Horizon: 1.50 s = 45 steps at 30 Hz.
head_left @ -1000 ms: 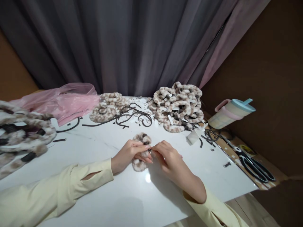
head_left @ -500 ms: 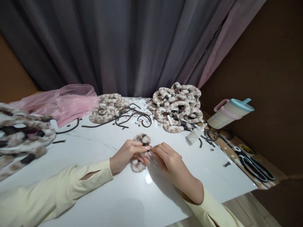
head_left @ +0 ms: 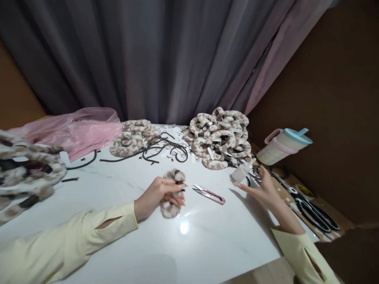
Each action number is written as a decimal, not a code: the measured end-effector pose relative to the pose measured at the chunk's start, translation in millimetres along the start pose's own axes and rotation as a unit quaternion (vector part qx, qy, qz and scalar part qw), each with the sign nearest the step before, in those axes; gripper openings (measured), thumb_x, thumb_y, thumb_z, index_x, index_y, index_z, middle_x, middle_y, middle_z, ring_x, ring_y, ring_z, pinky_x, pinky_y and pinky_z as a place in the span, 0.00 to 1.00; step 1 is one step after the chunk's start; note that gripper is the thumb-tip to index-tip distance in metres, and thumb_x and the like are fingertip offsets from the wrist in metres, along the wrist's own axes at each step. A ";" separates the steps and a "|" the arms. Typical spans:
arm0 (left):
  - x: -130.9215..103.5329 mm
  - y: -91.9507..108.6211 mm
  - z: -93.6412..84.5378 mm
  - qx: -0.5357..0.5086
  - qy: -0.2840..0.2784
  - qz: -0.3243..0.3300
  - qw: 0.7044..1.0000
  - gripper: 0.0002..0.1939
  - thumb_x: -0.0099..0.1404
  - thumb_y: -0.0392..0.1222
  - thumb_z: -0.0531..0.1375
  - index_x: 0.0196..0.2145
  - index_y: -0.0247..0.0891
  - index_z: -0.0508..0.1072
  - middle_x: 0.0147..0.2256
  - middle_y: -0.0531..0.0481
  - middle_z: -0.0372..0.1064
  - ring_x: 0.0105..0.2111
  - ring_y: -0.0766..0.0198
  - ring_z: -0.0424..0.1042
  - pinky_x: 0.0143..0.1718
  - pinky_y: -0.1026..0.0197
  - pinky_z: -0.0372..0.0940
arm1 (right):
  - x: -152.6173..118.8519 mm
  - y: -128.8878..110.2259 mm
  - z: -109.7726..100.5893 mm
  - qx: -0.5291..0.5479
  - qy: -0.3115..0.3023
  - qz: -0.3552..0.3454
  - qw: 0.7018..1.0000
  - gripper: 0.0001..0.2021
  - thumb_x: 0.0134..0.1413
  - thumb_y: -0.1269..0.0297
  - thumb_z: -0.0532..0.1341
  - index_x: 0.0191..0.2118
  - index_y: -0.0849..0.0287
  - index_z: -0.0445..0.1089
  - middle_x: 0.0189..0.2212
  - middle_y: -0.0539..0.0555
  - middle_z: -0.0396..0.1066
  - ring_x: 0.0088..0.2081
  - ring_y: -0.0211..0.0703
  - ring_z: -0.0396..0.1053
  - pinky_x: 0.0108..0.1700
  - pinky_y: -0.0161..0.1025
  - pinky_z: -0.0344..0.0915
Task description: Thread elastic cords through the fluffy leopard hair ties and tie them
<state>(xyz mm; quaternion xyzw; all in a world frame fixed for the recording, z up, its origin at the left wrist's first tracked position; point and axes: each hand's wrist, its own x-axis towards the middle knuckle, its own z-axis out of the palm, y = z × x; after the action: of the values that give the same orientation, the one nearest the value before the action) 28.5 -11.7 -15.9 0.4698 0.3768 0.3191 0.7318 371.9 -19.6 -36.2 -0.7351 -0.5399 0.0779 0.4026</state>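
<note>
My left hand (head_left: 161,194) grips a spotted furry strap (head_left: 171,210) at its dark middle part, above the white table. Spread fingers show on my right hand (head_left: 262,189), which is beside a small white squeeze bottle (head_left: 240,172); the thumb is close to the bottle's base, and I cannot tell whether it touches. Between the two hands, small thread snips (head_left: 211,194) with pink handles lie on the table, blades toward the furry strap.
Furry loops (head_left: 220,136) are piled at the back right, more (head_left: 130,138) at the back centre and far left. Black cords (head_left: 166,150) lie mid-back. A pink bag (head_left: 89,128), a lidded cup (head_left: 281,148) and black-handled scissors (head_left: 314,213) flank the table.
My right hand has moved away from the furry strap, rightward to the white bottle, with its fingers opened. The pink snips now lie on the table. My left hand still holds the strap.
</note>
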 end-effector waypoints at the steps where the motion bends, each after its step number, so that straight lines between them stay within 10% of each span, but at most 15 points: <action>1: 0.2 -0.3 -0.1 0.002 0.001 0.000 1.000 0.14 0.53 0.45 0.64 0.25 0.28 0.76 0.26 0.43 0.73 0.25 0.61 0.74 0.29 0.64 0.67 | 7.7 1.1 4.4 0.013 -0.013 0.007 1.000 0.58 0.18 0.43 0.71 0.58 0.64 0.49 0.59 0.72 0.50 0.58 0.67 0.52 0.53 0.55 0.59; 5: 0.9 -0.8 -0.8 0.006 0.005 -0.003 1.000 0.15 0.53 0.46 0.64 0.22 0.28 0.75 0.28 0.40 0.74 0.27 0.60 0.75 0.28 0.65 0.67 | 20.7 -9.9 9.9 0.119 -0.082 0.068 0.987 0.52 0.23 0.49 0.72 0.56 0.61 0.48 0.54 0.68 0.60 0.53 0.60 0.62 0.47 0.49 0.66; 10: 1.6 -1.6 -2.1 0.003 0.002 -0.005 1.000 0.15 0.53 0.46 0.65 0.26 0.28 0.77 0.28 0.40 0.75 0.26 0.60 0.75 0.30 0.63 0.67 | 16.1 -21.7 -1.6 0.129 -0.139 0.103 0.976 0.20 0.36 0.50 0.67 0.32 0.59 0.67 0.31 0.57 0.73 0.32 0.50 0.71 0.29 0.39 0.66; 15: 1.8 -0.2 -0.7 0.012 0.008 -0.014 1.000 0.17 0.53 0.47 0.65 0.29 0.27 0.77 0.26 0.40 0.75 0.28 0.57 0.76 0.31 0.62 0.68 | 15.9 -19.0 3.0 0.186 -0.099 0.069 0.975 0.23 0.31 0.50 0.69 0.33 0.59 0.67 0.34 0.57 0.73 0.34 0.49 0.71 0.34 0.41 0.67; 21: 1.0 1.6 2.0 0.011 0.028 -0.010 1.000 0.17 0.53 0.47 0.65 0.30 0.26 0.77 0.27 0.39 0.75 0.28 0.57 0.76 0.32 0.62 0.68 | 17.6 -46.1 -13.9 0.003 -0.160 -0.165 0.973 0.17 0.48 0.48 0.60 0.36 0.57 0.65 0.32 0.57 0.71 0.34 0.49 0.68 0.33 0.41 0.64; 28: 4.5 0.5 0.3 -0.006 0.067 0.005 0.998 0.16 0.52 0.48 0.65 0.26 0.27 0.76 0.30 0.38 0.75 0.31 0.56 0.76 0.34 0.62 0.69 | 20.6 -109.5 -10.7 -0.142 -0.266 -0.474 0.827 0.14 0.59 0.62 0.50 0.48 0.57 0.65 0.38 0.60 0.71 0.39 0.51 0.67 0.41 0.46 0.59; 33: 6.9 1.6 -2.3 0.000 0.080 0.003 0.997 0.16 0.54 0.48 0.64 0.25 0.27 0.75 0.28 0.40 0.74 0.30 0.58 0.76 0.32 0.64 0.68 | 14.3 -125.5 14.4 -0.174 -0.268 -0.530 0.785 0.12 0.61 0.67 0.49 0.47 0.60 0.64 0.37 0.60 0.70 0.38 0.49 0.65 0.38 0.45 0.54; 45: 8.4 0.5 -4.4 0.017 0.070 0.001 0.997 0.16 0.57 0.46 0.62 0.26 0.26 0.75 0.28 0.38 0.75 0.30 0.59 0.76 0.32 0.65 0.69 | -0.1 -130.5 20.7 -0.177 -0.202 -0.552 0.789 0.13 0.59 0.74 0.47 0.46 0.58 0.64 0.37 0.59 0.71 0.38 0.49 0.67 0.41 0.45 0.54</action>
<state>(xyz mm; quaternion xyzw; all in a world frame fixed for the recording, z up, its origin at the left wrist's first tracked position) 29.0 -2.7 -18.7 0.4587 0.4323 0.3456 0.6952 265.1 2.9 38.2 -0.3375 -0.9272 -0.1078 0.1213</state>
